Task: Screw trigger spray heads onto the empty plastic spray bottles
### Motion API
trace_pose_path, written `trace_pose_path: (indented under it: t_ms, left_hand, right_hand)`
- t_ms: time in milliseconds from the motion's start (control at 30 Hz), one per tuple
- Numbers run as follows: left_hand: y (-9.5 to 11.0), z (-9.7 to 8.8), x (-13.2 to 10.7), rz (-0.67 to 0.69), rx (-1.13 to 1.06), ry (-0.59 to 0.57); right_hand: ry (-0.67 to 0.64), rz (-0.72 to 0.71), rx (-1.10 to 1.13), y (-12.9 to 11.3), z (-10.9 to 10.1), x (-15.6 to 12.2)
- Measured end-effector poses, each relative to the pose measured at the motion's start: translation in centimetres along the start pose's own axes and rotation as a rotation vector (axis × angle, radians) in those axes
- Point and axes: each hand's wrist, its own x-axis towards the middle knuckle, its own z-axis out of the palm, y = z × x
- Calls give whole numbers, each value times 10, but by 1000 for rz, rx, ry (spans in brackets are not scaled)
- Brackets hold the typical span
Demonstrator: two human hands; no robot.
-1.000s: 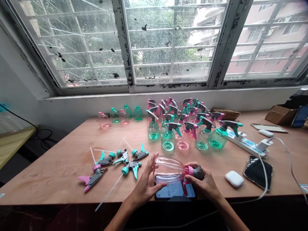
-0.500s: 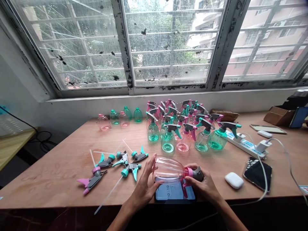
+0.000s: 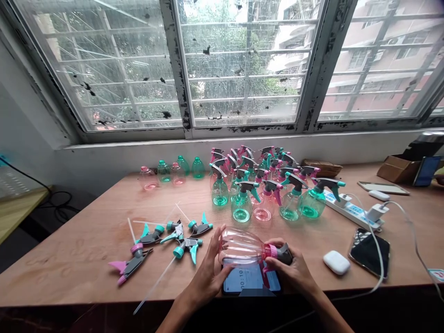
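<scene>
A clear pink spray bottle point(image 3: 242, 246) lies sideways in the air between my hands, its neck to the right. My left hand point(image 3: 207, 273) is closed around its base end, thumb below and fingers behind. At the neck, my right hand point(image 3: 294, 266) grips the pink collar and dark grey spray head point(image 3: 284, 254), whose pink trigger points down. Beneath the bottle, a phone point(image 3: 239, 280) with a lit timer screen lies at the table's front edge. Left of my left hand are several loose spray heads point(image 3: 149, 236) with dip tubes, mostly teal and one pink.
Several finished-looking spray bottles point(image 3: 241, 208) stand grouped at the back middle. Open bottles point(image 3: 178, 173) without heads stand further left. On the right are a white earbud case point(image 3: 336, 262), a dark phone point(image 3: 369, 254), a power strip point(image 3: 354, 210) with cables, and a cardboard box point(image 3: 398, 169).
The view has shifted slightly. Both hands keep hold of the pink spray bottle in nearly the same pose, and the things on the table stay put.
</scene>
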Motion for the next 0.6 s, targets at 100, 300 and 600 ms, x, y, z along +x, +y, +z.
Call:
trace_pose_path:
  t_ms: [100,300,600]
  left_hand:
    - [3,2,0,-37,-133,-38]
    - [8,-3,2,-9,-57,-56]
    - [-1,-1,2,-31,-155,-42]
  right_hand:
    - [3,17,-2,0,1,0]
    - [11,18,2,-1,1,0]
    - [-22,26,44,4,2,0]
